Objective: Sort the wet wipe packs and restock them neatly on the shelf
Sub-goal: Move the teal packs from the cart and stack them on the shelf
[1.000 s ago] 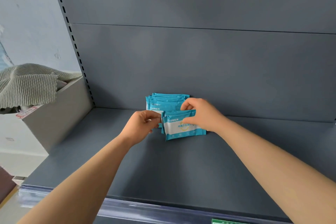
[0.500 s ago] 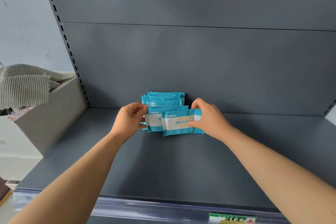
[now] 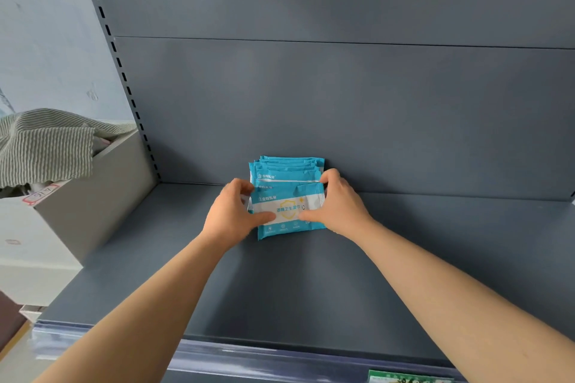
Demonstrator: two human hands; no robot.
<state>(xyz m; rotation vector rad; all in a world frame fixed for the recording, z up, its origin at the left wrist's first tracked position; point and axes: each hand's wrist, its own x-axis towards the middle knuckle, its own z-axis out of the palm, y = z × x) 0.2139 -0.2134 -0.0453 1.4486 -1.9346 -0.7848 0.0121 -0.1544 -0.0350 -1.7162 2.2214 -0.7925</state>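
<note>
teal-and-white packs lined up on the shelf, left hand and right hand both curled gripping the front pack

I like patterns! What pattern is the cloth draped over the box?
The cloth has thin grey and white stripes; the head view shows it.

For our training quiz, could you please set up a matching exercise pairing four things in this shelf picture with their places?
Things:
1 front wet wipe pack
2 striped cloth
3 green label
4 row of packs behind

Places:
A shelf's front edge, lower right
B draped over the grey box
C held by left hand and right hand
D against the back panel

Pairs: 1-C, 2-B, 3-A, 4-D.
</note>
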